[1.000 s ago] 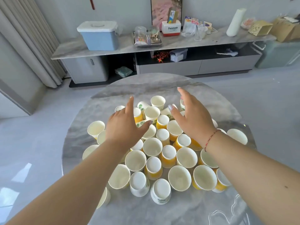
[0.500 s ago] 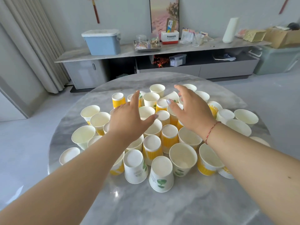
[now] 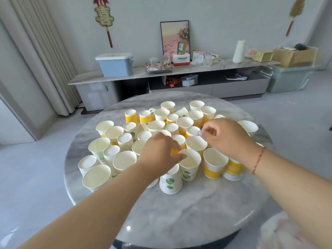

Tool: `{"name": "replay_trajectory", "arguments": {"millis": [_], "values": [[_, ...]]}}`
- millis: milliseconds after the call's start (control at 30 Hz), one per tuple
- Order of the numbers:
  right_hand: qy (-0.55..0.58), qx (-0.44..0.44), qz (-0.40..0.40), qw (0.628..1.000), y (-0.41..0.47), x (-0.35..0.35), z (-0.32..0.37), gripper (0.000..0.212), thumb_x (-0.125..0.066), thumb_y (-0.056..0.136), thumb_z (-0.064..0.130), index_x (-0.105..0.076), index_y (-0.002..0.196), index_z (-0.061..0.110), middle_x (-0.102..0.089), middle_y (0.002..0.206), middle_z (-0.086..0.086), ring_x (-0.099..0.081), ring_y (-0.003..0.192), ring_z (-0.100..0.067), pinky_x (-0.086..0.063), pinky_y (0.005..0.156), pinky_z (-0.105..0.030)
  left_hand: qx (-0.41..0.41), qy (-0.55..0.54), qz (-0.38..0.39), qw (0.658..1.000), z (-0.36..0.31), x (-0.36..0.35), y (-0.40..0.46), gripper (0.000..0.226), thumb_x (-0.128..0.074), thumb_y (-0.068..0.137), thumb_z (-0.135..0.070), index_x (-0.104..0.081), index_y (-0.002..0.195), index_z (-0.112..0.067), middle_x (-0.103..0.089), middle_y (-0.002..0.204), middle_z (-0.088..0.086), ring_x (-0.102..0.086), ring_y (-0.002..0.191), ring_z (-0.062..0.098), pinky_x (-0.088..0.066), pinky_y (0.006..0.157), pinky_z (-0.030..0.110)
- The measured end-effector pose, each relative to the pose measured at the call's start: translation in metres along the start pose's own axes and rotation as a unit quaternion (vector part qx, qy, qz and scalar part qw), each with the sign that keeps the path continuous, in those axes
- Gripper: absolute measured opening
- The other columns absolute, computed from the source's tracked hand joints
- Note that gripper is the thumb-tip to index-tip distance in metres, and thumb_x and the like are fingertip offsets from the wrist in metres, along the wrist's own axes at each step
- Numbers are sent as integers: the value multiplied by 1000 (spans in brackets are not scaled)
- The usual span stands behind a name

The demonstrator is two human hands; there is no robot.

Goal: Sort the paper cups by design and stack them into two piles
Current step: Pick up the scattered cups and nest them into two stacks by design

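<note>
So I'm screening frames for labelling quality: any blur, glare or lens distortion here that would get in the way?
Head view: the cups in the middle are sharp; the right hand shows slight motion blur at its fingers; the lower right corner is smeared; small glare spots sit on the marble table; wide-angle bending curves the curtain and the room's edges; daylight is soft, shadows faint.

cups (image 3: 124,159) on table (image 3: 179,212) | left hand (image 3: 158,151) over middle cups | right hand (image 3: 228,137) right of it, farther back
</note>
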State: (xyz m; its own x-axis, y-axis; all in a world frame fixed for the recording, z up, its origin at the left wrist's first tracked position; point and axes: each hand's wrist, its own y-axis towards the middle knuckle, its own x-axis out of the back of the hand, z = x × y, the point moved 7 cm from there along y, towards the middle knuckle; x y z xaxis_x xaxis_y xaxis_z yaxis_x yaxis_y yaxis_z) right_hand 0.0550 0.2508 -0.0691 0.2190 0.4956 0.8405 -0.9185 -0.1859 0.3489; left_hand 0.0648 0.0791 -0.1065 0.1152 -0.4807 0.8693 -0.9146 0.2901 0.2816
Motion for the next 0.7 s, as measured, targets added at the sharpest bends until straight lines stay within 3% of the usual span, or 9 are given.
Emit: {"name": "replay_trajectory", "arguments": {"millis": [133, 267, 367, 500, 600, 700], "values": [[-156, 17, 127, 979, -24, -25, -15, 30, -59, 76, 47, -63, 65, 19, -62, 73, -2, -53, 81, -19, -43, 63, -31, -46, 117, 63, 990, -28, -43, -4, 35, -64, 77, -51, -70, 103, -29, -66, 107, -8, -41, 112, 18, -29, 92, 34], [-253, 33, 189, 948, -37, -45, -22, 25, -64, 75, 40, -62, 76, 16, -46, 75, 0, -41, 79, -19, -34, 63, -28, -78, 210, 81, 971, -41, -65, -4, 27, -58, 84, -38, -70, 103, -21, -64, 105, -2, -38, 111, 24, -26, 89, 37], [-259, 23, 187, 947, -37, -46, -28, 13, -62, 80, 30, -59, 71, 22, -43, 81, -3, -43, 75, -23, -32, 63, -26, -86, 211, 54, 972, -43, -67, -6, 21, -57, 85, -29, -73, 94, -18, -67, 91, 0, -44, 104, 27, -26, 83, 38], [-210, 31, 151, 966, -38, -27, -22, 18, -58, 80, 29, -60, 66, 19, -53, 82, -2, -51, 87, -22, -43, 64, -32, -128, 191, -12, 973, -58, -44, -11, 13, -73, 61, -35, -72, 58, -22, -61, 52, -8, -56, 71, 23, -37, 64, 32], [-175, 48, 138, 974, -46, -1, -6, 15, -62, 80, 30, -65, 70, 19, -57, 82, 3, -49, 83, -16, -45, 64, -32, -152, 137, -44, 978, -70, -8, -30, 15, -67, 59, -40, -69, 55, -25, -58, 49, -10, -55, 65, 19, -41, 58, 34], [-133, 63, 175, 974, -62, 10, 14, 14, -62, 80, 30, -60, 66, 25, -53, 76, 8, -52, 76, -13, -39, 56, -24, -164, 109, -1, 980, -64, 21, -61, 14, -65, 66, -39, -67, 61, -27, -61, 55, -11, -53, 68, 15, -40, 67, 30]]}}
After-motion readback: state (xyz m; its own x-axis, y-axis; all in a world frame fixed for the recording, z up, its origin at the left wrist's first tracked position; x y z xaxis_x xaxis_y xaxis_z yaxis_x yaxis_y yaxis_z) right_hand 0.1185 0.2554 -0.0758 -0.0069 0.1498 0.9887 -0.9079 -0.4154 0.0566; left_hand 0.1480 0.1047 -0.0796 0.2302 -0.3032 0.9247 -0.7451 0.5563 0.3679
